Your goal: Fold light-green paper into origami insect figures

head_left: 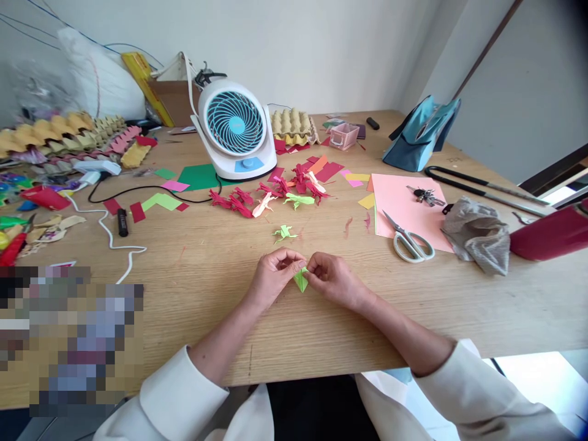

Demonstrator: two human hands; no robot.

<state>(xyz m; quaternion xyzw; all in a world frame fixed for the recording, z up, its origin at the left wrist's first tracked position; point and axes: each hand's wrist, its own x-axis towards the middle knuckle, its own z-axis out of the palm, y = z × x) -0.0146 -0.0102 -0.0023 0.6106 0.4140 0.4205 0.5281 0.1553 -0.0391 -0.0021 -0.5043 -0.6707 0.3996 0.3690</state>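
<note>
Between my two hands is a small piece of folded light green paper (301,281), its pointed end toward me. My left hand (278,273) pinches its upper left edge with thumb and forefinger. On the other side, my right hand (334,278) grips the upper right edge with closed fingertips, which hide part of the paper. Just beyond lies a finished-looking green origami figure (284,233) with thin legs. Farther back sits a cluster of folded paper figures, among them red ones (235,201), a pale cream one (265,204) and a green one (299,200).
A white and blue fan (236,122) stands at the back. To the right, scissors (410,239) lie on pink paper (395,199) near keys (428,196), a grey cloth (478,236) and a red cylinder (551,233). A white cable (108,229) and egg cartons (55,135) are at left.
</note>
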